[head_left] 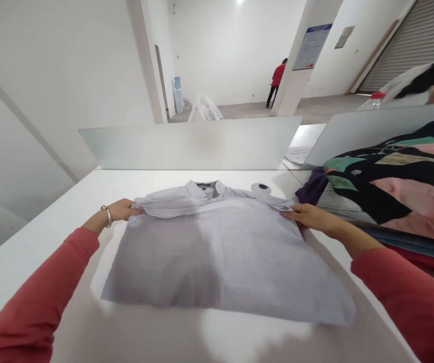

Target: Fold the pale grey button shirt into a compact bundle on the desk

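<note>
A pale grey collared shirt (pixel 217 257) lies folded flat on the white table (pixel 61 222), with its collar (pixel 205 189) at the far side. My left hand (pixel 120 210), a metal bangle on its wrist, pinches the shirt's left shoulder fold. My right hand (pixel 308 217) lies along the right shoulder edge, fingertips gripping the fabric, thumb hidden. Both red sleeves reach in from the bottom corners. Just beyond the collar sits a small white disc with a black centre (pixel 261 187).
A tall stack of folded clothes (pixel 391 186), with a black and pink patterned piece on top, stands to the right of my right hand. Frosted panels (pixel 190 146) rise behind the table. Beyond them, a person in red (pixel 276 83) stands near a pillar, and a water dispenser (pixel 177 96) stands by the wall.
</note>
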Motion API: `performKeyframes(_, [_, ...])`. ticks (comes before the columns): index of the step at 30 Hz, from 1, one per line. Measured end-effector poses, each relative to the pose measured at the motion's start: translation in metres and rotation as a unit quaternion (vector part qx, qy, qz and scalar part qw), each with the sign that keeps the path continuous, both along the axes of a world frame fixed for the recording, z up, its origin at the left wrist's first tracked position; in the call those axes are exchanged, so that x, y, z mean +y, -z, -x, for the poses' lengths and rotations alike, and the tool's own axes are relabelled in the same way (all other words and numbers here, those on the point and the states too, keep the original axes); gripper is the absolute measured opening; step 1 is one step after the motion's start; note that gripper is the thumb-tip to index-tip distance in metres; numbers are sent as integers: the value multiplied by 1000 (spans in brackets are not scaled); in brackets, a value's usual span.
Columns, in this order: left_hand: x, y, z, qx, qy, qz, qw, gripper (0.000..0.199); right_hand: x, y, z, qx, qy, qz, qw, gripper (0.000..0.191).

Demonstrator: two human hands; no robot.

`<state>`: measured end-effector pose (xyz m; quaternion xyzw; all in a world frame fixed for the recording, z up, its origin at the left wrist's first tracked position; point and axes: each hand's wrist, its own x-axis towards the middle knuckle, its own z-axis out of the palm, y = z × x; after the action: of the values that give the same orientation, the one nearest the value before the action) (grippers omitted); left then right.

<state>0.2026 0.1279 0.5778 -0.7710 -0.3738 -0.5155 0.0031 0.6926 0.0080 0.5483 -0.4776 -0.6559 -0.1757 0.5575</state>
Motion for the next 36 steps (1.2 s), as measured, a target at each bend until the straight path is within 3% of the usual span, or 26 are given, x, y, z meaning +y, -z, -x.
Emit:
performKeyframes(3, [-6, -23, -15, 82, -119, -144, 979, 44, 1, -32, -6, -91, 151, 82, 981, 40])
performKeyframes(5, [-12, -38, -46, 128, -126, -236, 955, 46, -2, -57, 7, -150, 220, 49, 963, 43])
performKeyframes(7, [-12, -49, -90, 228, -62, -277, 931, 44, 4, -75, 35, -206, 237, 13, 949, 48])
performKeyframes(9, [-7, -54, -137, 294, -12, -308, 905, 47, 19, -82, 68, -277, 216, 19, 936, 51])
performKeyframes(11, [3, -54, -175, 331, -4, -325, 886, 56, 40, -80, 95, -329, 200, 56, 921, 50])
performKeyframes(13, [12, -52, -197, 352, -19, -315, 881, 65, 58, -74, 110, -355, 208, 67, 909, 45])
performKeyframes(16, [18, -45, -201, 344, -33, -320, 882, 70, 62, -59, 115, -392, 228, 1, 891, 29])
performKeyframes(19, [12, -29, -188, 338, -3, -413, 845, 41, 38, -38, 112, -453, 203, -41, 867, 20])
performKeyframes(21, [6, -12, -180, 367, 9, -471, 802, 18, 16, -27, 112, -493, 134, 18, 859, 16])
performKeyframes(23, [4, 6, -176, 401, 4, -496, 770, 12, 1, -26, 114, -506, 60, 88, 856, 17])
performKeyframes(25, [4, 21, -175, 426, -7, -496, 757, 11, 0, -35, 117, -489, 57, 81, 867, 23])
performKeyframes(27, [6, 30, -176, 433, -12, -485, 760, 10, 13, -51, 120, -470, 126, 5, 873, 32])
performKeyframes(30, [8, 32, -176, 366, -24, -471, 802, 12, 47, -76, 124, -496, 209, -75, 840, 41])
performKeyframes(33, [9, 24, -174, 259, -80, -410, 871, 49, 78, -90, 128, -553, 225, -102, 796, 39])
performKeyframes(36, [12, 17, -172, 251, -96, -332, 904, 69, 92, -98, 130, -586, 212, -98, 776, 26])
